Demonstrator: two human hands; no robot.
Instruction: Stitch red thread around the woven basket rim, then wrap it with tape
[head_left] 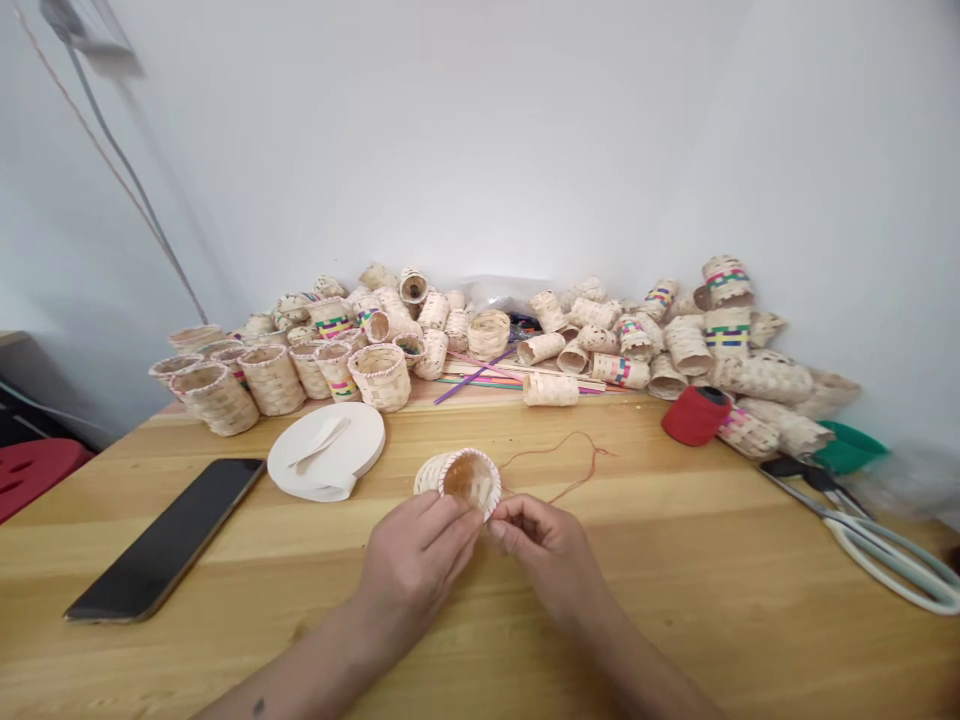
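Observation:
A small woven bamboo basket (431, 472) lies tipped on its side, its open mouth turned towards me. Red thread is wound in slanting stitches along much of its rim. My left hand (424, 545) is closed on the lower edge of that rim, fingers over it. Just right of the mouth, the thumb and forefinger of my right hand (544, 545) are pinched together at the rim; whatever sits between them is too small to make out. A loose length of red thread (596, 455) trails over the table from behind the basket and right hand.
Finished-rim baskets (274, 380) stand at the left; unrimmed ones (686, 345) pile along the wall. A white tape roll (289, 455) and a phone (169, 540) lie left. Right are a red thread spool (696, 415), scissors (885, 555) and a green object (851, 447). Coloured strips (472, 378) lie behind.

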